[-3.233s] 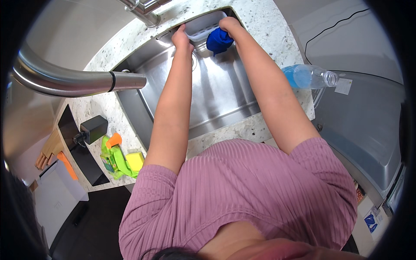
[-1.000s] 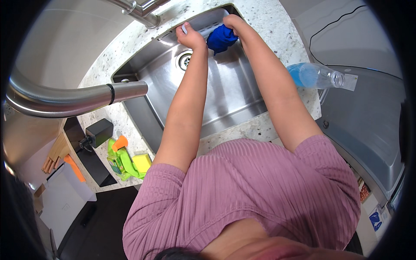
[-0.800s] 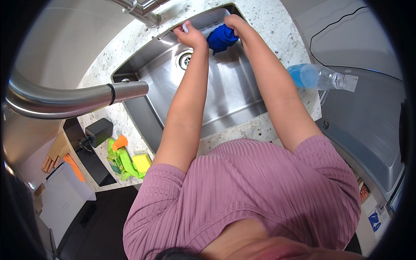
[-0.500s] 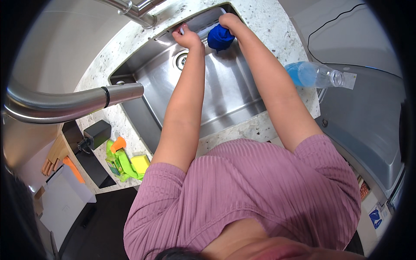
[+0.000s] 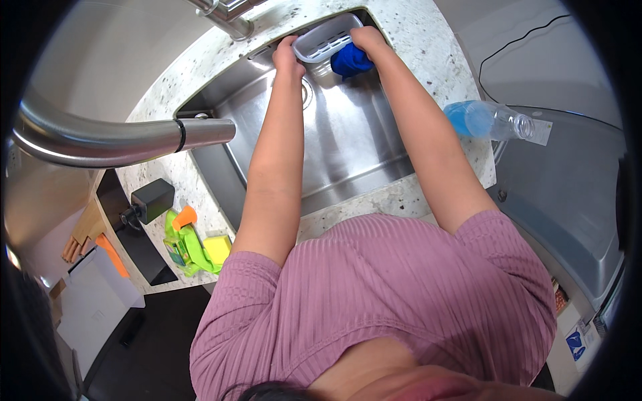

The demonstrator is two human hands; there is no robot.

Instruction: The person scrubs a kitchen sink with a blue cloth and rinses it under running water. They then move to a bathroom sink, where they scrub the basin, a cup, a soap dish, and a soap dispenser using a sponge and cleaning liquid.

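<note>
The grey basket (image 5: 324, 33) is held far back in the sink (image 5: 351, 134), long axis crosswise, right end farther. Its ends are gripped by left hand (image 5: 287, 59) and right hand (image 5: 368, 41), blue cloth (image 5: 350, 62) in the latter, arms outstretched.

top (image 5: 394, 287): mauve, ribbed, lower centre of frame | sleeves (image 5: 249, 281): short, check-textured | neckline (image 5: 364, 331): curved, seamed, bottom centre | left hand (image 5: 287, 59), right hand (image 5: 369, 44): bare
</note>
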